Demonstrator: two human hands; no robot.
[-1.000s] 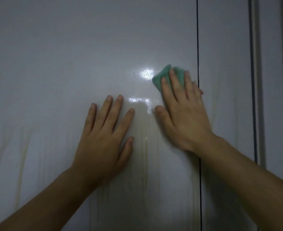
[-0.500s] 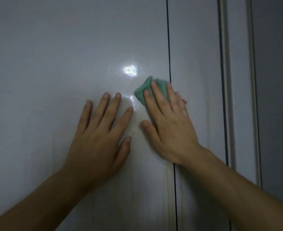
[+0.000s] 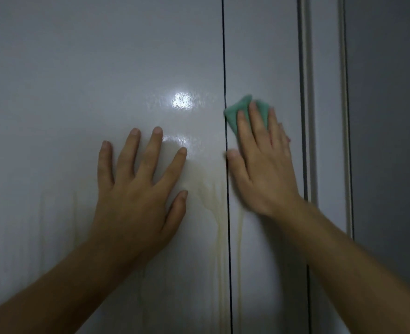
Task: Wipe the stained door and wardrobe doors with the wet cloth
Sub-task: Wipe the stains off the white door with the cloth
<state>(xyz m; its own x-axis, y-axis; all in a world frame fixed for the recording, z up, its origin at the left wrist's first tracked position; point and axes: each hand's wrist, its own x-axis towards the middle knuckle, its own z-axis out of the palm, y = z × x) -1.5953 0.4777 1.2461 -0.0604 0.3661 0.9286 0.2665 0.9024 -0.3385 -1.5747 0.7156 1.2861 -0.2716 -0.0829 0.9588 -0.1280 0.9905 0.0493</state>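
Two glossy white wardrobe doors fill the view, the left door (image 3: 78,92) and the right door (image 3: 262,56), split by a dark vertical seam. My right hand (image 3: 262,165) presses a green cloth (image 3: 235,114) flat against the right door, just right of the seam, with straight fingers over it. My left hand (image 3: 136,189) lies flat on the left door with fingers spread. Yellowish drip stains (image 3: 221,213) run down both sides of the seam below the hands. A wet sheen shows above my left hand.
A vertical trim strip (image 3: 307,92) and a second one (image 3: 342,92) stand at the right of the right door. Beyond them lies a darker grey panel (image 3: 387,116). Faint streaks mark the lower left door (image 3: 57,225).
My right hand has slid the cloth to the right, from the left door across the seam onto the right door. My left hand has kept its place.
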